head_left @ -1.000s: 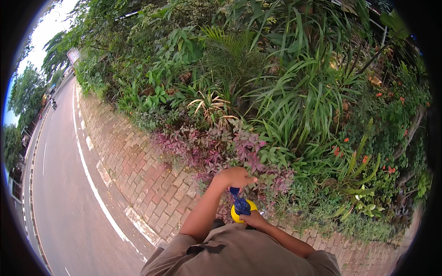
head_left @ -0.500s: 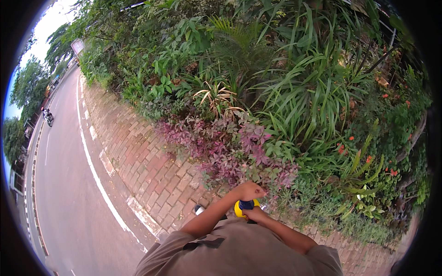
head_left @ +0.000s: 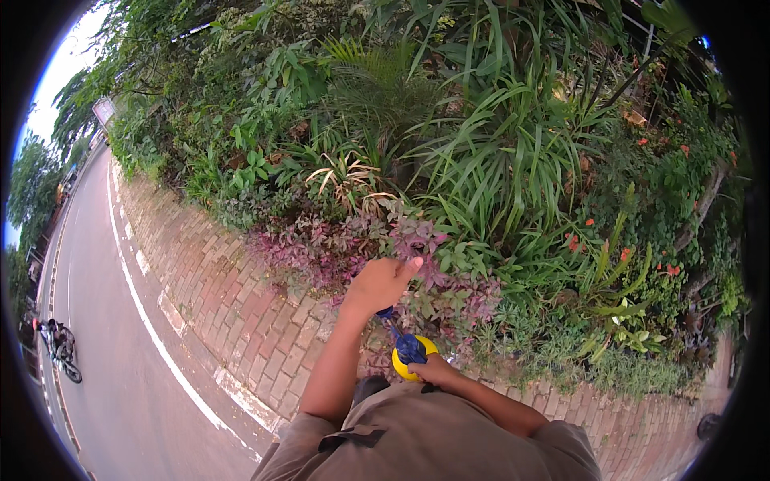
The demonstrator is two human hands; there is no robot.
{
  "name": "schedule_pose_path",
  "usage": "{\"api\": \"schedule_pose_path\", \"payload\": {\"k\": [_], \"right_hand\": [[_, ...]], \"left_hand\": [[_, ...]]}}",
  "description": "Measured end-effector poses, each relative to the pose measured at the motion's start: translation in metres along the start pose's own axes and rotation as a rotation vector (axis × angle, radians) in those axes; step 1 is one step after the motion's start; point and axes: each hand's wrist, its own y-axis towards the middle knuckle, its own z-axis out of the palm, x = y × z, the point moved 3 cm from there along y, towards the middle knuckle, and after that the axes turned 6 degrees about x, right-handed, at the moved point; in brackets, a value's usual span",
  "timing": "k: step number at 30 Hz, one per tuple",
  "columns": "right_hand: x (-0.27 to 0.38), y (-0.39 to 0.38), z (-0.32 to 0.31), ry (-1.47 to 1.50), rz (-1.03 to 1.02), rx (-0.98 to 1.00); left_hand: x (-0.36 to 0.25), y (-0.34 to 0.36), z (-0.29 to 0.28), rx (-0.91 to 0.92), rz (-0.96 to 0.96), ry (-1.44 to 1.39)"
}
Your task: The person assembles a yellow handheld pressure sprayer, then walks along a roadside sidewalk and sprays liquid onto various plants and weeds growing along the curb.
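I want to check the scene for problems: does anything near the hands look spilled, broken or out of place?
Nothing stands out. The left hand grips the blue pump handle and the right hand steadies the yellow sprayer; the brick paving shows no spill.

Olive-brown short-sleeved shirt, bare forearms

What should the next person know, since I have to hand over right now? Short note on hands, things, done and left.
Left hand: raised, closed on the top of a blue pump handle that is drawn up out of the sprayer.
Right hand: low, close to the body, gripping the sprayer, a yellow bottle with a blue top.
Place: standing on the brick path, facing the purple plants at the edge of the bed.
Done: handle is up.
Left: probably push it back down; no spray is visible.
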Motion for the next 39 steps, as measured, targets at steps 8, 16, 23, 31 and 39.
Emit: {"api": "schedule_pose_path", "payload": {"k": [8, 16, 23, 31, 39], "right_hand": [[-0.005, -0.014, -0.003, 0.042, 0.001, -0.081], [0.002, -0.002, -0.001, 0.03, -0.097, -0.075], [0.021, 0.028, 0.001, 0.158, -0.352, -0.01], [0.073, 0.049, 0.022, -0.003, -0.455, 0.062], [0.105, 0.051, 0.06, 0.254, -0.239, 0.137]], "left_hand": [[0.047, 0.028, 0.113, 0.204, 0.105, 0.239], [0.113, 0.039, 0.164, -0.109, 0.29, 0.022], [0.276, 0.032, 0.206, -0.593, -0.372, -1.095], [0.271, -0.028, 0.253, 0.065, -0.458, -1.338], [0.266, -0.066, 0.261, 0.185, -0.391, -2.017]]}}
